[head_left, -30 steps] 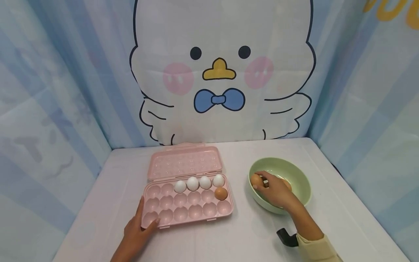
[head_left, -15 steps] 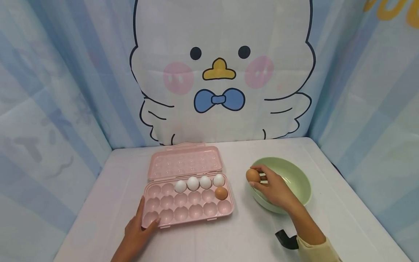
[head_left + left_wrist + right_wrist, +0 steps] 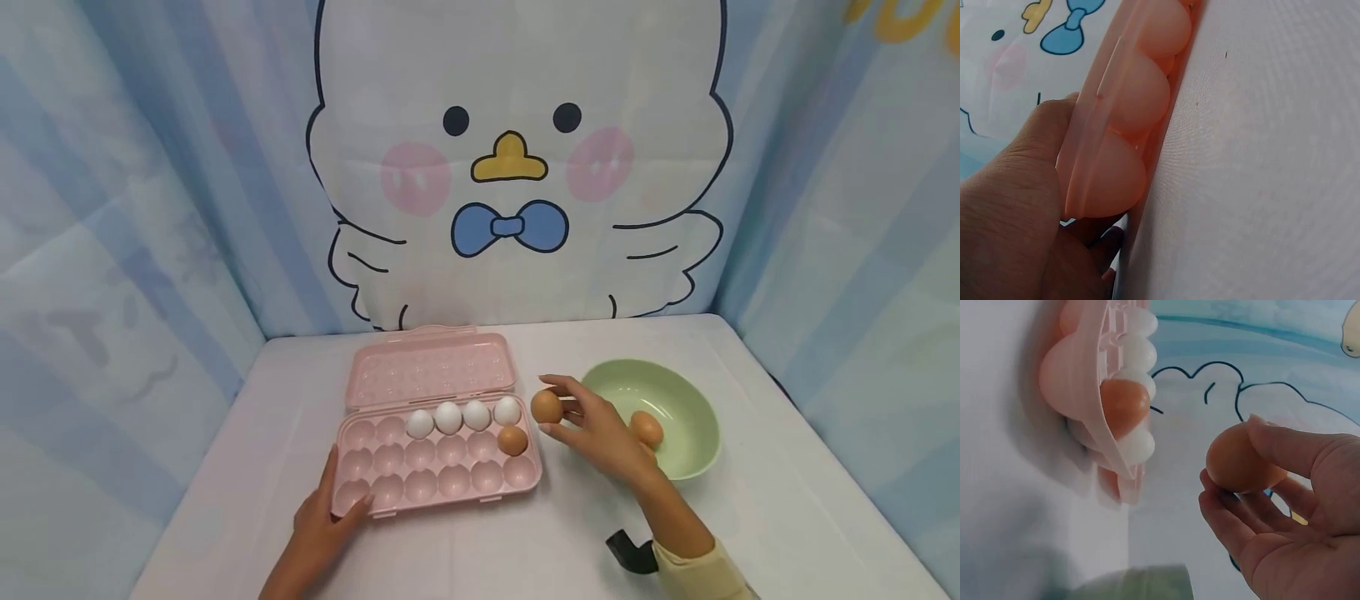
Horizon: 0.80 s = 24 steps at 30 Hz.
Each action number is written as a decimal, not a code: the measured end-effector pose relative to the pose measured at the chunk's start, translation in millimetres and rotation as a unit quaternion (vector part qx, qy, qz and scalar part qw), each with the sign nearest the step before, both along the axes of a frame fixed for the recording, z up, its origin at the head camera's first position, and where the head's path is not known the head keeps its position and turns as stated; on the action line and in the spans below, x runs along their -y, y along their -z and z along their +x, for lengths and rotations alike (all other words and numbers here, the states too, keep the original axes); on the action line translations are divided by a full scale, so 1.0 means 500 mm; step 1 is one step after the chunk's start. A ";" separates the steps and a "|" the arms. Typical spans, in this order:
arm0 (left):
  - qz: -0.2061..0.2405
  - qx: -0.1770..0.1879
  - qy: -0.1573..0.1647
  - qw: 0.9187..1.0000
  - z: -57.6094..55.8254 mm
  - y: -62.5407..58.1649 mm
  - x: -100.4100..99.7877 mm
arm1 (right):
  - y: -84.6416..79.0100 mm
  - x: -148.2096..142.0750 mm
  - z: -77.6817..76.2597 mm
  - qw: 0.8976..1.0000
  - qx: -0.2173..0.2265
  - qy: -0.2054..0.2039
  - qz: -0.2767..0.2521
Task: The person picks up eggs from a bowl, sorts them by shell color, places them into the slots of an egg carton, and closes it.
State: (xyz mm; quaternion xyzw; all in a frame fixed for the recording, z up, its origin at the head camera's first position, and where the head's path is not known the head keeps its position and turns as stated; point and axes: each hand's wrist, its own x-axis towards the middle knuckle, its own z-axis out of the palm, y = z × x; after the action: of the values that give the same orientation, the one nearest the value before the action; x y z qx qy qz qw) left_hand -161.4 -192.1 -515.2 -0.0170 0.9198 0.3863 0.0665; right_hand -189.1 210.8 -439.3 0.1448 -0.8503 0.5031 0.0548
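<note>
An open pink egg carton [image 3: 454, 502] lies on the white table, its lid [image 3: 432, 371] folded back. My left hand [image 3: 317, 523] grips its front left corner, thumb over the front rim. Several white eggs [image 3: 448, 417] fill the right part of the back row, and a brown egg [image 3: 512, 440] sits in the middle row at the right end. Just right of the carton, my right hand [image 3: 600, 429] pinches another brown egg [image 3: 546, 407] between thumb and fingers; the right wrist view also shows this held egg [image 3: 1235, 459] apart from the carton.
At the right stands a green bowl [image 3: 690, 408] with brown eggs [image 3: 646, 428] inside, partly hidden by the right forearm. A black curved piece [image 3: 632, 552] juts out by the right sleeve [image 3: 701, 573]. Printed cloth [image 3: 510, 283] encloses the table at the back and sides.
My right hand has lifted the brown egg out of the green bowl and carried it left to the carton's right edge. The left hand keeps its grip; the head view has shifted slightly.
</note>
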 end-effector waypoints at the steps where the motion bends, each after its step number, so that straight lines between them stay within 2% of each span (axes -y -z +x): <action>1: 0.000 0.001 0.000 1.000 -0.001 0.000 0.000 | 0.003 0.007 -0.002 1.000 0.000 -0.010 -0.007; 5: 0.001 0.000 -0.002 1.000 -0.001 -0.001 -0.001 | 0.022 0.038 -0.011 0.997 0.011 -0.055 -0.049; 9: 0.003 -0.007 -0.002 1.000 0.001 -0.002 -0.001 | 0.041 0.065 -0.023 0.993 0.026 -0.082 -0.081; 15: 0.001 -0.012 -0.006 1.000 0.001 0.000 -0.002 | 0.067 0.098 -0.040 0.991 0.015 -0.107 -0.083; 19: 0.002 -0.008 -0.011 1.000 0.002 0.001 -0.002 | 0.084 0.112 -0.047 0.991 0.024 -0.105 -0.085; 24: 0.008 -0.014 -0.006 1.000 0.000 0.000 -0.001 | 0.100 0.119 -0.052 0.995 0.018 -0.080 -0.053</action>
State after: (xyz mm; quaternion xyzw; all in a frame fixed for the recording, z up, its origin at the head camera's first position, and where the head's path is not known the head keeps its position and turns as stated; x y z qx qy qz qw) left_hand -161.3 -191.6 -515.1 -0.0171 0.9172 0.3946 0.0516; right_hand -215.2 151.4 -489.1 0.2003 -0.8087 0.5531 0.0071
